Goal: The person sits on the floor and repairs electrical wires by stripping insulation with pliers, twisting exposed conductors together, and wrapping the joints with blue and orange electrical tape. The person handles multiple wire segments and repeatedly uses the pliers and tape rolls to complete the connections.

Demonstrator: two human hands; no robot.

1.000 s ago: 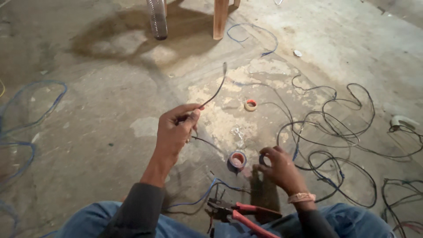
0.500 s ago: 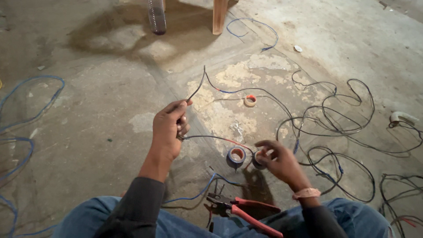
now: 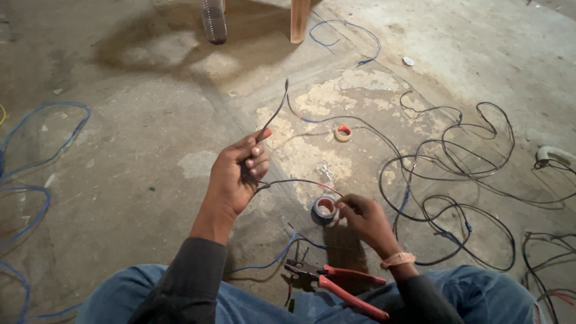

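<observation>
My left hand (image 3: 238, 176) is closed around a thin dark wire (image 3: 273, 114) whose free end sticks up and away from my fist. The same wire runs from my fist to the right, where my right hand (image 3: 362, 217) pinches it between the fingertips. A roll of blue tape (image 3: 324, 209) lies on the concrete floor just left of my right hand. Red-handled pliers (image 3: 336, 284) rest on my lap between my knees.
Tangled black cables (image 3: 456, 174) cover the floor at right. Blue wire loops (image 3: 36, 174) lie at left, another blue wire (image 3: 351, 33) at the top. A small orange tape roll (image 3: 342, 132), a plastic bottle (image 3: 213, 21) and a wooden leg (image 3: 299, 19) stand beyond.
My left hand has stayed raised with the wire while its free end swung. My right hand moved from the floor beside the tape roll up to pinch the wire.
</observation>
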